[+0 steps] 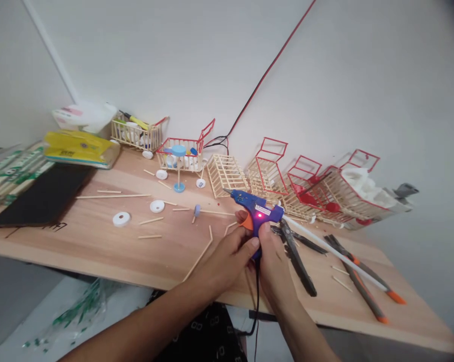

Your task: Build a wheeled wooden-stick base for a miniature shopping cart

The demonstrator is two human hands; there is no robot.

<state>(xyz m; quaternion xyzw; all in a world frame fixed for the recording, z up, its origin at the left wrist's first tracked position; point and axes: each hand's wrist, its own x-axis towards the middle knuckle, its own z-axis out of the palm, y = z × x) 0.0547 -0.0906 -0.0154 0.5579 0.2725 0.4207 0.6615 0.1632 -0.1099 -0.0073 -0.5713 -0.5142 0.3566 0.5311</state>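
Glue gun (255, 210) gripped, several stick carts finished.
I see my left hand (227, 259) and right hand (272, 259) closed around it near the worktop (98, 241) edge; loose sticks (114, 196) and white wheels (121, 218) remain unassembled at left.

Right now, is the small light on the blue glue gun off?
No, a red-pink light glows on the side of the blue glue gun, just above the fingers of the right hand.

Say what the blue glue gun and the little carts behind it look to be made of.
Blue glue gun: glossy moulded plastic, likely; smooth sheen, orange trigger, lit red lamp. Both hands hold it. Small slatted carts: pale matte wooden sticks, seemingly, grain too fine to see; several have thin red frames, wire or plastic unclear.
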